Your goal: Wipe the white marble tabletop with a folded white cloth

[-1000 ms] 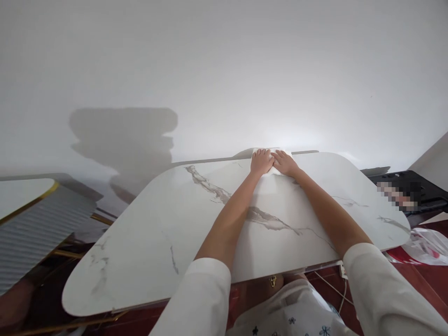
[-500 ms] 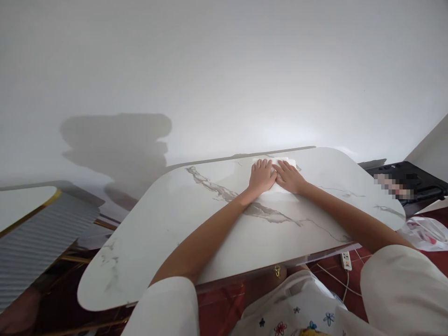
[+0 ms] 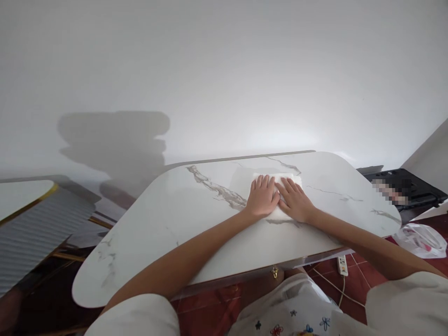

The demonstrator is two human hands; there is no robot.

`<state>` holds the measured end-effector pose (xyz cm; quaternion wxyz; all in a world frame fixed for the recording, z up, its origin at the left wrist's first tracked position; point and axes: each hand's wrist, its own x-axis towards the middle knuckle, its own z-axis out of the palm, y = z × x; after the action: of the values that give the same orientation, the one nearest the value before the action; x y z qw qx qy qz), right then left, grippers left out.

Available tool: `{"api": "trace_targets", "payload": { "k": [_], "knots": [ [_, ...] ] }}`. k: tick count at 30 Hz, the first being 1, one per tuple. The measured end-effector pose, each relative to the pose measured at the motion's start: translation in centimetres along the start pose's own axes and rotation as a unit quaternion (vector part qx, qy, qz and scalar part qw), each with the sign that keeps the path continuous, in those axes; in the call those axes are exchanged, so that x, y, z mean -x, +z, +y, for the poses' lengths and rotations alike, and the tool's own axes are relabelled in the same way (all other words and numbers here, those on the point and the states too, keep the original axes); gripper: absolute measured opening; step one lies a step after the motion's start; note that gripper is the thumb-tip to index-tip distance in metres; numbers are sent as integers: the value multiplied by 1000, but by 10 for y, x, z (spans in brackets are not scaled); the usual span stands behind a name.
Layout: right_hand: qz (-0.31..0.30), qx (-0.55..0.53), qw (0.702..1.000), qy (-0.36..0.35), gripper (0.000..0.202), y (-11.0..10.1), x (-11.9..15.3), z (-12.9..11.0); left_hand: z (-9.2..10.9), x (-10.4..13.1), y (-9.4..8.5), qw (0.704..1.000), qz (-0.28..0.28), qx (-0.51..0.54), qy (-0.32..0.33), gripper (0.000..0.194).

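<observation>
A white cloth (image 3: 280, 213) lies flat on the white marble-patterned tabletop (image 3: 147, 233), right of its middle. My left hand (image 3: 262, 196) rests palm down on the cloth's left part, fingers spread and pointing toward the wall. Beside it, my right hand (image 3: 296, 199) presses on the right part, its fingers also apart. The thumbs meet or nearly meet between the hands. Cloth edges show beyond the fingertips and below the palms.
A plain wall (image 3: 224, 84) rises behind the table. At the left stands a ribbed cabinet (image 3: 38, 228) with a gold-edged top. To the right are a black case (image 3: 416, 186) and a plastic bag (image 3: 422, 240). A power strip (image 3: 342, 266) lies on the red floor.
Both hands and the cloth have moved back over the tabletop, away from the wall and toward my body. My elbows now stand farther apart.
</observation>
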<state>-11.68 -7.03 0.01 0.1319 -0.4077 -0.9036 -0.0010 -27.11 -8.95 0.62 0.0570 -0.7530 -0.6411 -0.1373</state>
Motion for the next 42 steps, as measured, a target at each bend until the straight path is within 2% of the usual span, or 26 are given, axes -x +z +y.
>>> {"api": "trace_targets", "payload": {
  "k": [7, 12, 16, 20, 23, 27, 35, 42],
  "knots": [
    [40, 16, 998, -55, 58, 6, 38, -10, 18, 41, -7, 1000, -4, -24, -1, 55],
    [27, 9, 997, -66, 60, -2, 68, -6, 36, 62, -10, 999, -23, -21, 22, 58],
    [13, 10, 998, -58, 62, -7, 85, 7, 51, 62, -9, 998, -37, 3, 45, 60],
    [5, 12, 999, -34, 62, -9, 86, 18, 59, 44, -8, 996, -52, 33, 62, 61],
    [-5, 14, 1000, 1, 61, -11, 73, 23, 54, 23, -6, 995, -55, 48, 73, 59],
    [-22, 10, 999, 38, 61, -13, 41, 30, 39, -8, 1, 993, -45, 73, 85, 53],
    [-21, 13, 997, 66, 61, -5, -27, 48, 2, -69, 16, 993, -24, 84, 80, 48],
    [5, 16, 998, 60, 57, 10, -78, 69, -26, -115, 27, 994, -14, 81, 72, 49]
  ]
}}
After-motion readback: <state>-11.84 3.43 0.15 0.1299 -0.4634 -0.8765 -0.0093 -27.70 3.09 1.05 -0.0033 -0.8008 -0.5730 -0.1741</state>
